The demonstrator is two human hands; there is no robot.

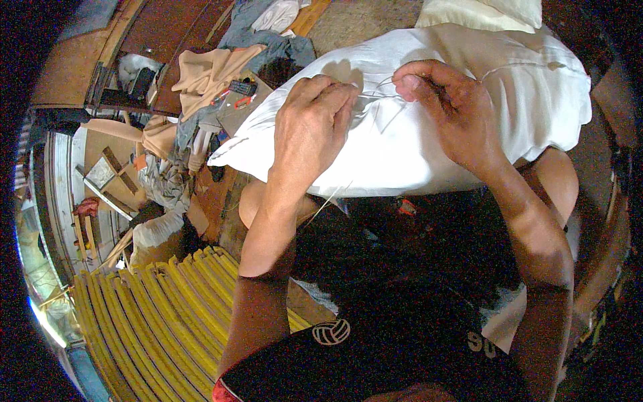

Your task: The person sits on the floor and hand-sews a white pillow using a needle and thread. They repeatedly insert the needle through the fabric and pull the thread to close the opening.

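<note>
A plump white pillow (395,151) lies across my knees. Above its upper middle, my left hand (313,124) is closed, with thumb and fingertips pressed together at one end of a thin pale thread (383,86). The fingers of my right hand (447,100) are curled in a pinch at the thread's other side, a short way to the right. A small loop shows between the two hands. Whether a needle is there is too fine to tell. Along the pillow's right part runs a puckered seam (519,65).
Another cream pillow (479,15) lies beyond the white one. At left is a yellow slatted seat (157,321). Heaped cloth (214,70), a dark remote control (242,88) and wooden frames (107,177) clutter the far left.
</note>
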